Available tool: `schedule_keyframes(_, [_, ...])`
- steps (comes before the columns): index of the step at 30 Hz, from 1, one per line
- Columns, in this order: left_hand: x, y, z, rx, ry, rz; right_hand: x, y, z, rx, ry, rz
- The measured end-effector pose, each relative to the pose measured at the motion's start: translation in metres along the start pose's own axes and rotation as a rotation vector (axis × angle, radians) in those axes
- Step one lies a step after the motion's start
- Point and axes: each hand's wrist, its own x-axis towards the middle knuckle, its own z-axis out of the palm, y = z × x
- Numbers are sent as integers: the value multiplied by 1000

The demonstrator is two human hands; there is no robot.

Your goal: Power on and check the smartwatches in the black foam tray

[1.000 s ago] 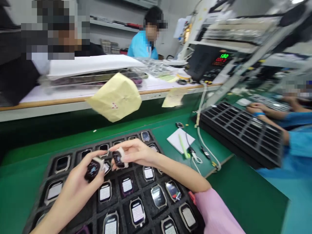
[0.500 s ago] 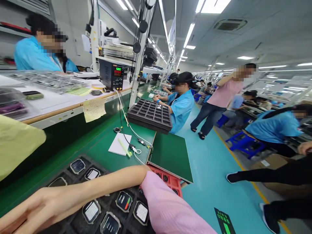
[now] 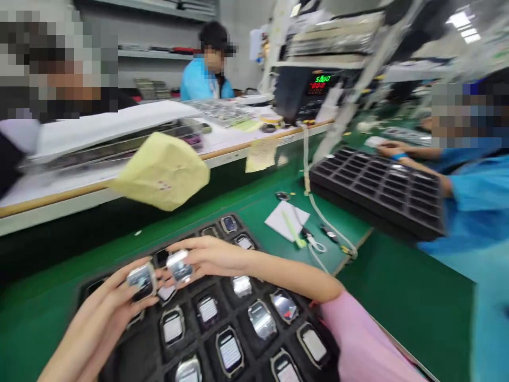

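Note:
My left hand (image 3: 105,310) is closed on a smartwatch body (image 3: 141,279) held just above a black foam tray (image 3: 147,347). Close beside it, my right hand (image 3: 207,255) pinches another smartwatch body (image 3: 180,267); the two watches are almost touching. The tray lies on the green bench and holds several watch bodies in its pockets, some with lit white screens. My right forearm crosses the tray, with a pink sleeve (image 3: 358,345) at the lower right.
A white pad with a green pen (image 3: 287,219) and cables lie beyond the tray. A stack of empty black trays (image 3: 377,185) sits at right, where a person in blue works. Yellow paper (image 3: 163,171) hangs from the raised shelf; two people sit behind it.
The view swung right down the aisle half a second ago and has come back to the tray. Both hands still hold their watches, now turned to show pale faces.

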Motion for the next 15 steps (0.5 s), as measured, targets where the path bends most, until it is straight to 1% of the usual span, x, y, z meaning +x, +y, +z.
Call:
schedule_keyframes(4, [-4, 13, 11, -85, -75, 28, -7, -7, 10, -117, 40, -23])
schedule_keyframes(8, [-5, 16, 8, -92, -155, 47, -4, -14, 11, -213, 24, -27])
schedule_keyframes(13, [-5, 12, 5, 1, -158, 194, -2, -13, 9, -309, -12, -68])
schedule_keyframes(15, [-5, 11, 6, 23, -164, 227, -3, -12, 9, -340, -21, -77])
